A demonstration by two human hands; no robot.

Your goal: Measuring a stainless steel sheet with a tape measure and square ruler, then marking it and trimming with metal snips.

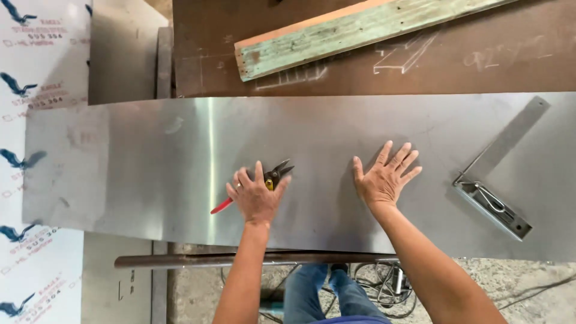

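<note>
A long brushed steel sheet [150, 168] lies across the workbench in front of me. My left hand [256, 197] rests flat over a pair of tin snips [277, 173] with red handles; the black jaws stick out past my fingers toward the upper right and a red handle tip shows at the lower left. Whether the fingers actually grip the snips is unclear. My right hand [384, 177] is spread palm down on the bare sheet, fingers apart, holding nothing.
A metal try square [498, 180] lies on the sheet at the right. Behind it is a brown board [480, 54] with chalk sketches and a green-painted wooden plank [348, 33]. A rusty bar [180, 260] runs under the sheet's near edge. White film-covered sheets [36, 78] lie left; cables on the floor.
</note>
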